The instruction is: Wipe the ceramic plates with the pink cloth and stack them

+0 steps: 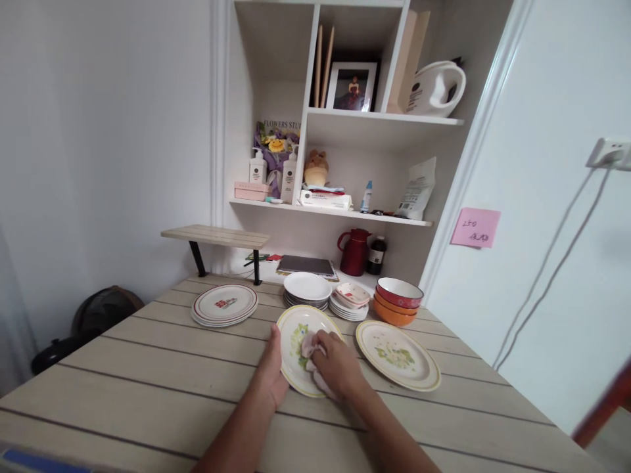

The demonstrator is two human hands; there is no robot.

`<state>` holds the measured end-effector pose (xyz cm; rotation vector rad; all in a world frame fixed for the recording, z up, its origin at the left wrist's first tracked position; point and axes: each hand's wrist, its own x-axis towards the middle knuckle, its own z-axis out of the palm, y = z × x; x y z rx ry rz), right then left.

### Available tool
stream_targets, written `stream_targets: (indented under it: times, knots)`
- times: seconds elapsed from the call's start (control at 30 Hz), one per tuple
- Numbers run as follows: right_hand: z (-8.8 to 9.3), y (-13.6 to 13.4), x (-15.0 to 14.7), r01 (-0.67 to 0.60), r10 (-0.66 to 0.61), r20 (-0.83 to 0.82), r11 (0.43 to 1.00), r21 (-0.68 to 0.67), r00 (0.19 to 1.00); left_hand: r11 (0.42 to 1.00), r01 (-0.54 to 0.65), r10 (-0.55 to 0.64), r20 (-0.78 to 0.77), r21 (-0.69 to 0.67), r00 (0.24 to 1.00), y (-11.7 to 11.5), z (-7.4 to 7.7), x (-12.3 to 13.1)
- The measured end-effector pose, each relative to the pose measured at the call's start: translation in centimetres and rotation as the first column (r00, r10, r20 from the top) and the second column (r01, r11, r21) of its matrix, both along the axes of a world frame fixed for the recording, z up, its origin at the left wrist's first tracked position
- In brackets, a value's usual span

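A plate (293, 322) with a yellow rim and green flower print is tilted up over the table, facing me. My left hand (272, 369) grips its left edge, thumb up along the rim and the other fingers mostly hidden behind. Bunched in my right hand (338, 362) is a pale pinkish cloth (309, 346), pressed against the plate's face. Part of the cloth hangs down over the lower right of the plate. To the right, a larger oval plate (397, 356) with a similar print lies flat on the table.
On the wooden table (162, 387) stand a stack of red-rimmed plates (225, 305), a stack of white plates (307, 287), small dishes (351, 297) and nested bowls (397, 303). A small raised shelf (215, 235) is at the back left. Behind are a red jug (355, 253) and a dark bottle (376, 255).
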<state>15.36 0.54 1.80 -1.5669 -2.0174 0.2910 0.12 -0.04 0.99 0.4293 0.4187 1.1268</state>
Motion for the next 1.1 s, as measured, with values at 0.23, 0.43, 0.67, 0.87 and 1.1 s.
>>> stream_targets:
  times: [0.23,0.43,0.67,0.87,1.1]
  knots:
    - [1.0,-1.4,0.0,-0.45,0.429,-0.191,0.889,-0.085,0.883,0.999,-0.038,0.037,-0.016,-0.034,0.999,-0.2,0.2,-0.2]
    - [2.2,-1.4,3.2,-0.587,0.555,-0.197,0.787,-0.191,0.808,0.995,-0.043,0.037,-0.066,-0.09,0.997,-0.3,0.3,-0.1]
    - [1.6,-0.4,1.7,-0.447,0.438,-0.21,0.894,0.003,0.874,1.0,-0.014,0.014,0.038,0.007,0.999,-0.2,0.0,-0.1]
    - [1.4,-0.3,1.7,-0.418,0.422,-0.145,0.907,0.056,0.895,0.998,-0.019,0.015,0.071,0.057,0.997,0.1,-0.3,0.1]
    - [1.9,-1.0,3.2,-0.434,0.4,-0.23,0.892,-0.123,0.887,1.0,-0.014,0.013,0.012,0.011,1.0,0.0,-0.1,-0.1]
